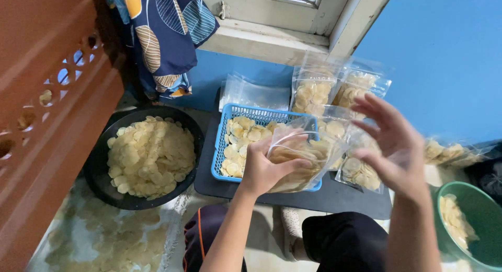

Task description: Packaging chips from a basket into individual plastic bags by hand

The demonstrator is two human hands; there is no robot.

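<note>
My left hand [264, 167] grips a clear plastic bag [303, 159] partly filled with pale round chips, held over a blue plastic basket [222, 146] that holds more chips. My right hand [395, 141] hovers to the right of the bag with its fingers spread and nothing in it. It is slightly blurred. Behind the basket, filled clear bags of chips [314, 91] lean against the blue wall.
A black round basin [99, 167] heaped with chips sits at the left. A green bowl [473, 214] with some chips stands at the right. A dark tray [334, 196] lies under the basket and bags. My knees are below, a wooden panel at far left.
</note>
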